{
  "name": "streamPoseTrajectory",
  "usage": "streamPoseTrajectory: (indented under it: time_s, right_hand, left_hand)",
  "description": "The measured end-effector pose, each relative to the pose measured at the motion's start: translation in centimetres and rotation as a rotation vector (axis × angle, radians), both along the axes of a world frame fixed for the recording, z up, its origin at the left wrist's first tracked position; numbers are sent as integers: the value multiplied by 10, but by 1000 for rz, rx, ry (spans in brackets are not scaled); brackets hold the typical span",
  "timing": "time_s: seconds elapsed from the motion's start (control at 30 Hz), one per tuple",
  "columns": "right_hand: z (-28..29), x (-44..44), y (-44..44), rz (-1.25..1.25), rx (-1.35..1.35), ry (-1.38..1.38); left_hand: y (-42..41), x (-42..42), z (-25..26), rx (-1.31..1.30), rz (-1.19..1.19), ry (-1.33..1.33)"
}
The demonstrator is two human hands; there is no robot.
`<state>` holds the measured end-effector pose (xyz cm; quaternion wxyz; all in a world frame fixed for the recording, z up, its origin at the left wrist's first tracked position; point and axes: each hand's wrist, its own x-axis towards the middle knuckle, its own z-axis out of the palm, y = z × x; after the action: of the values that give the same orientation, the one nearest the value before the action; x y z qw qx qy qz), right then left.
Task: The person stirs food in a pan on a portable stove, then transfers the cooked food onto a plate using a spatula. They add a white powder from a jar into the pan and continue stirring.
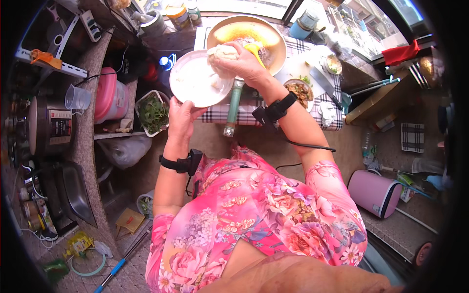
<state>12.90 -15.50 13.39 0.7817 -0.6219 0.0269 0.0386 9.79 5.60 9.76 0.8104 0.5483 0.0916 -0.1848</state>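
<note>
My left hand (pixel 185 113) grips the near rim of a white plate (pixel 194 77), which bears a few small bits. In my right hand (pixel 243 62) is a pale, wrinkled lump (pixel 222 55), held over the plate's right side; whether it is dough or cloth I cannot tell. Just beyond, a frying pan (pixel 273 40) with a browned, oily inside stands on the table, its green handle (pixel 233 106) pointing toward me. A yellow spatula (pixel 256 53) rests in the pan, partly behind my right hand.
Right of the pan, a kitchen knife (pixel 325 86) lies on a white board (pixel 287 73), near a bowl of brown food (pixel 300 93) and a small bowl (pixel 332 65). Leafy greens (pixel 153 113) fill a basket at left. Jars (pixel 178 16) line the windowsill. A pink bag (pixel 373 193) sits lower right.
</note>
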Motion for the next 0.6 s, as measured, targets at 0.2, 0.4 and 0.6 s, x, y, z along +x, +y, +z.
streamPoseTrajectory:
  time_s: [0.2, 0.4, 0.6]
  right_hand:
    - [-48, 47, -86, -81, -430, -28]
    - [-119, 67, -100, -71, -1126, -271]
    - [-96, 67, -100, -165, -1072, -375]
  left_hand:
    - [-11, 19, -5, 79, 83, -45]
    - [-12, 19, 0, 116, 117, -12]
    - [-32, 24, 8, 163, 49, 25]
